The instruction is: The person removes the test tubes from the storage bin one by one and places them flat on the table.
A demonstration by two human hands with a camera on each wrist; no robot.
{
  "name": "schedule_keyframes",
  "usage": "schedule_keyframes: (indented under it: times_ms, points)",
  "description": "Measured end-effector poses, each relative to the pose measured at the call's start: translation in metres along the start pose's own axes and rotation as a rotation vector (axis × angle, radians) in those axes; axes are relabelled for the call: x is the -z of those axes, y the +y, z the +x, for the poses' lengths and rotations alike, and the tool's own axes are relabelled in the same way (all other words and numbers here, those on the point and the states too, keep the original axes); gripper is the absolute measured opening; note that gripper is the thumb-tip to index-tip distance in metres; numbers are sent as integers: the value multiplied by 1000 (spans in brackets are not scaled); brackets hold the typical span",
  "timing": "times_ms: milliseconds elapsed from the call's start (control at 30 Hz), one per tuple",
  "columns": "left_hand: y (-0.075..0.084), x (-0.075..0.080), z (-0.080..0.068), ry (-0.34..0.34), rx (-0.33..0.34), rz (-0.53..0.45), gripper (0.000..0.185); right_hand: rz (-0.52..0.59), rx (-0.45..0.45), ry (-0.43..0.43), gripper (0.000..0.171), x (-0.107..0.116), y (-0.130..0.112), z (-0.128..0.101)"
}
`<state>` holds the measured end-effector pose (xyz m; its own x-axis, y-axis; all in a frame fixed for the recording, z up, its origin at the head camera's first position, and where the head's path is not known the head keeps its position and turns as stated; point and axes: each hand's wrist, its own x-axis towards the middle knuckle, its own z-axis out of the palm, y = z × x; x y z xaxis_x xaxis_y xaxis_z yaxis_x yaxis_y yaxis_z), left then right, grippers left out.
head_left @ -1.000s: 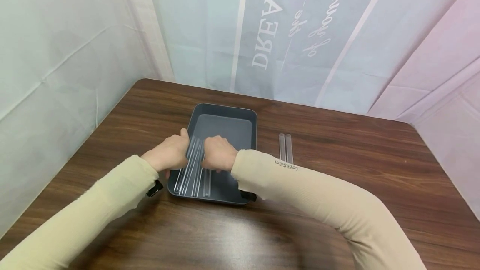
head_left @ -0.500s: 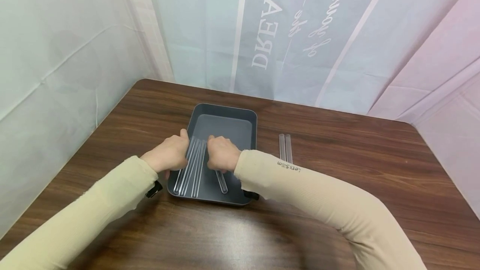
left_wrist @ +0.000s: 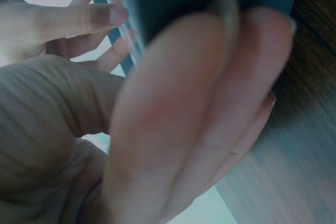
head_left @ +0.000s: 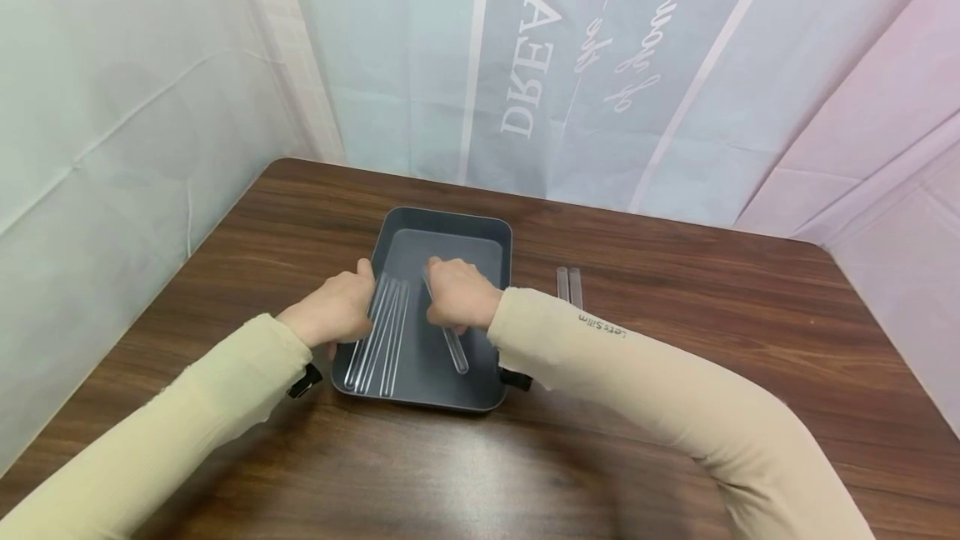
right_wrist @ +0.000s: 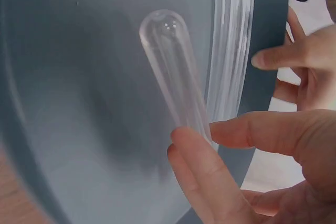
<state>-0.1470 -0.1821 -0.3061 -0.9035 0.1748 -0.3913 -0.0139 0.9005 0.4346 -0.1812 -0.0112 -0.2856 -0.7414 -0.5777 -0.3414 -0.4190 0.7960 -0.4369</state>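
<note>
My right hand [head_left: 461, 294] pinches a clear test tube [right_wrist: 170, 66] between thumb and fingertips, over the middle of the grey tray [head_left: 453, 250]. The tube's rounded end points toward the near edge of the tray, and its other end lies behind the fingers. At the tray's left side, my left hand [head_left: 333, 307] grips the wall, thumb on the inner side and fingers [left_wrist: 163, 108] outside and below. Several more clear test tubes [right_wrist: 229, 51] lie side by side in the tray along that left wall, next to the left thumb.
Two clear tubes [head_left: 569, 286] lie together on the brown wooden table [head_left: 712, 307] to the right of the tray, partly hidden by the right sleeve [head_left: 637, 348]. A curtain with white lettering [head_left: 536, 40] hangs behind the table's far edge.
My right hand has moved right, drawing one test tube away from the row and tilting it. The left hand stays at the tray's left wall.
</note>
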Motion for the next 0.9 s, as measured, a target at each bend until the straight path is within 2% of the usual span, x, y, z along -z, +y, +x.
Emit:
schedule_keyframes:
  times_ms: [333, 567, 900]
  points:
    - [2, 0, 0, -7, 21, 12, 78, 23, -36, 76, 65, 16, 15, -7]
    - [3, 2, 0, -14, 29, 9, 79, 32, -79, 84, 66, 30, 25, -10]
    - [4, 4, 0, -18, 4, 5, 79, 103, -149, 121, 65, 48, 39, -20]
